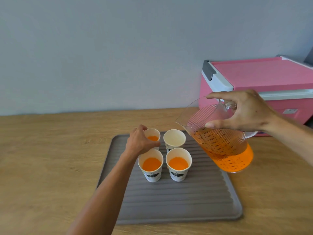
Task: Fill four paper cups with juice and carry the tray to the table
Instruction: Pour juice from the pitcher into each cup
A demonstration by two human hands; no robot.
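Observation:
A grey ribbed tray (pixel 177 200) lies on the wooden counter. On its far part stand four white paper cups. The far left cup (pixel 153 137), the near left cup (pixel 151 164) and the near right cup (pixel 178 163) hold orange juice. The far right cup (pixel 174 139) is empty inside. My left hand (pixel 140 142) grips the far left cup from its left side. My right hand (pixel 245 112) holds a clear measuring jug (pixel 220 141) by its handle, tilted left, with orange juice in its lower part. Its spout hangs just right of the empty cup.
A pink and white cooler box (pixel 264 82) stands on the counter at the back right, close behind the jug. A plain grey wall runs behind. Bare wooden counter (pixel 50 150) stretches left of the tray.

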